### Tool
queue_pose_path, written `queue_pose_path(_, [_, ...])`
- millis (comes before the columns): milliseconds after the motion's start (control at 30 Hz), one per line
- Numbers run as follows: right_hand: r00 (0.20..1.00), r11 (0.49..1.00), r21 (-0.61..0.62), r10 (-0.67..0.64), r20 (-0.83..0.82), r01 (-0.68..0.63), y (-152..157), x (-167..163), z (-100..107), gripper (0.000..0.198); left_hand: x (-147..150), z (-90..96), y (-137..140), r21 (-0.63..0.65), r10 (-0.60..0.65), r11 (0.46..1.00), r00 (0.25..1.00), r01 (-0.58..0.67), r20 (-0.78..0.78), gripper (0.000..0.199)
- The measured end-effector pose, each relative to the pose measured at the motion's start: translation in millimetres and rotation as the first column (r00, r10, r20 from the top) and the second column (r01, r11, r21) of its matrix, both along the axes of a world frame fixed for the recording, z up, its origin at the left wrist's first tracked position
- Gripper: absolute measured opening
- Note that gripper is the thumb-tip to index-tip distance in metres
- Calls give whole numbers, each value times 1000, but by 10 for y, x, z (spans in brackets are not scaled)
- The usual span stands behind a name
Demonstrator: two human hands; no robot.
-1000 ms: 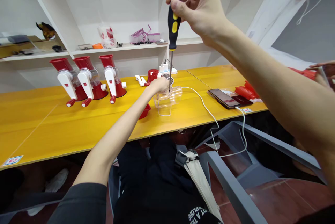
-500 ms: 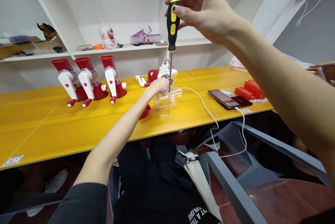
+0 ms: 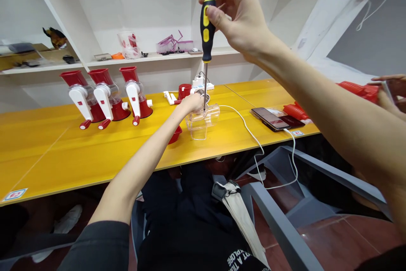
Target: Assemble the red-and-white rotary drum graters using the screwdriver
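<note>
My right hand (image 3: 237,13) is closed around the top of a black and yellow screwdriver (image 3: 208,30), held nearly upright. Its shaft runs down into a clear plastic grater body (image 3: 199,125) on the yellow table; the tip is hard to make out. My left hand (image 3: 194,102) grips the top of that clear body, fingers partly hidden. Just behind it shows a metal grater drum (image 3: 201,92). A red bowl-like part (image 3: 175,135) lies partly behind my left forearm. A red base (image 3: 184,91) and a white crank handle (image 3: 171,97) lie farther back.
Several assembled red and white rotary graters (image 3: 135,93) stand at the left. A phone (image 3: 269,119) with a white cable (image 3: 245,125) lies at the right, near red parts (image 3: 295,111). Another person's hand (image 3: 391,93) is at the right edge. Behind runs a shelf (image 3: 152,57).
My right hand has shifted slightly around the screwdriver handle, and the forearm sits a little lower. At the right, the other person's hands and red parts have come further into view.
</note>
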State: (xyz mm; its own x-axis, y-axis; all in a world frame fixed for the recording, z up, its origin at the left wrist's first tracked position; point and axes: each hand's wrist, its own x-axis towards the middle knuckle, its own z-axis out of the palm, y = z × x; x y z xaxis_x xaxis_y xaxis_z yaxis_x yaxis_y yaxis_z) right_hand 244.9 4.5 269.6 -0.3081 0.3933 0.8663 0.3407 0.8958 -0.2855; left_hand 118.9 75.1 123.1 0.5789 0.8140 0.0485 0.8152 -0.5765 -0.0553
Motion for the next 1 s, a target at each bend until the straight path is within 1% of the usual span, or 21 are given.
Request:
queue_pose_path(267, [989,989,7,-150,-9,150,-50,-12,10,6,1,15,-16,-11,14,1000,1000,-14,-2,42])
queue_pose_path(433, [979,981,19,-189,-71,191,-66,-24,-21,9,-3,3,-8,-8,24,1000,1000,-24,6,42])
queue_pose_path(567, [970,972,20,-231,-75,233,-101,-30,-22,9,-3,-1,-12,-14,39,999,999,-39,16,39])
queue_pose_path(667, [980,983,5,-184,-74,184,-93,-28,-11,10,-4,6,-22,-20,43,999,999,-43,17,38])
queue_pose_path(800, [998,998,-46,-54,-42,52,-50,-34,-34,11,-1,17,-34,-32,49,998,999,-48,23,41])
queue_pose_path(900, [999,992,-118,40,19,-37,-59,-40,-52,25,-4,22,-35,-43,49,998,998,-48,39,43])
queue_pose_path(967, [998,989,-138,55,35,-50,-84,-17,-28,31,-15,18,-35,-64,55,997,997,-51,53,42])
queue_pose_path(1000, [999,991,-128,43,15,-41,-97,9,-5,31,-22,13,-36,-78,59,996,996,-54,63,42])
